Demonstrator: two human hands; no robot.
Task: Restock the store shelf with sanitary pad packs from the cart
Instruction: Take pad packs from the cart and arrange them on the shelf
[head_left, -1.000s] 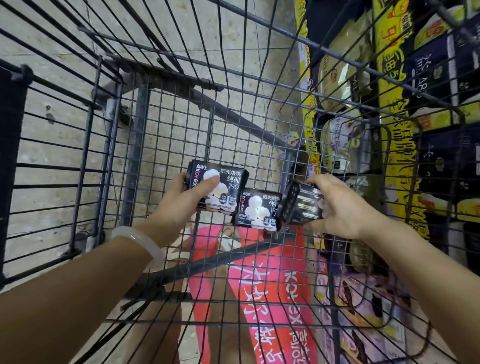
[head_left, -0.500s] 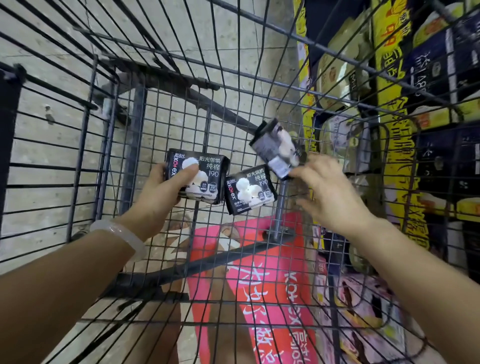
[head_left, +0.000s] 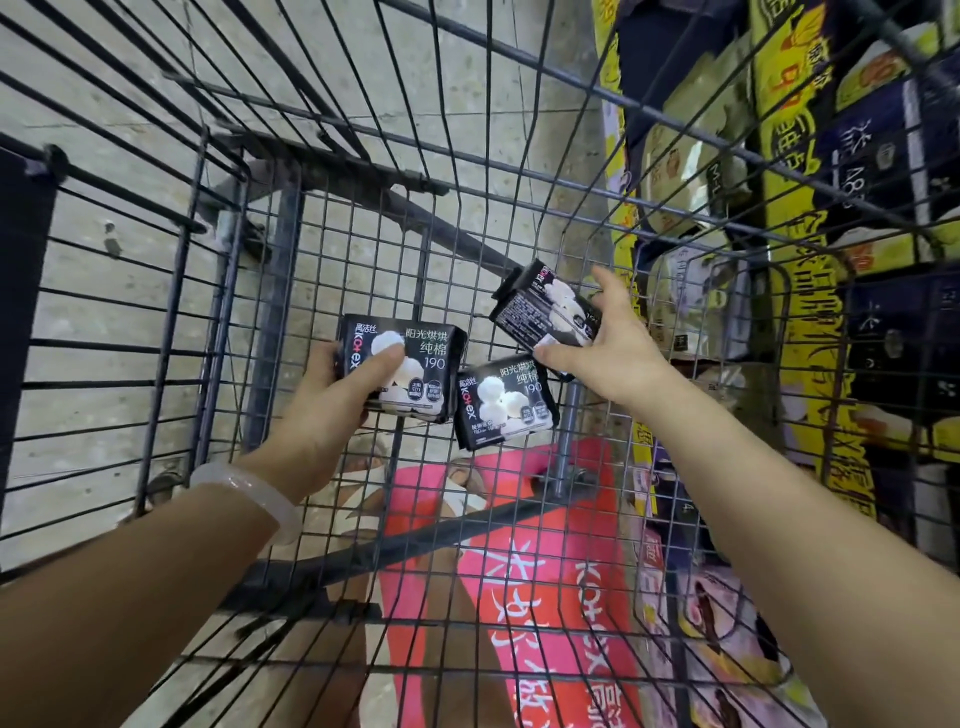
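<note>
Three small black sanitary pad packs with white cotton pictures are inside the wire cart (head_left: 291, 260). My left hand (head_left: 332, 400) grips the left pack (head_left: 415, 353), thumb across its front. A second pack (head_left: 506, 402) lies tilted on the cart's mesh floor between my hands, touching the left pack's corner. My right hand (head_left: 608, 358) holds the third pack (head_left: 540, 312) raised and tilted, its printed back toward me, just above the middle pack.
The store shelf (head_left: 810, 322) with yellow and dark packs stands beyond the cart's right wall. A pink floor banner (head_left: 545, 597) and tiled floor (head_left: 130, 322) show through the mesh. A pale bangle (head_left: 249, 493) sits on my left wrist.
My right hand lifted its pack off the cart floor, turned it, then lowered it slightly toward the middle pack. My left hand with its pack shifted a little left.
</note>
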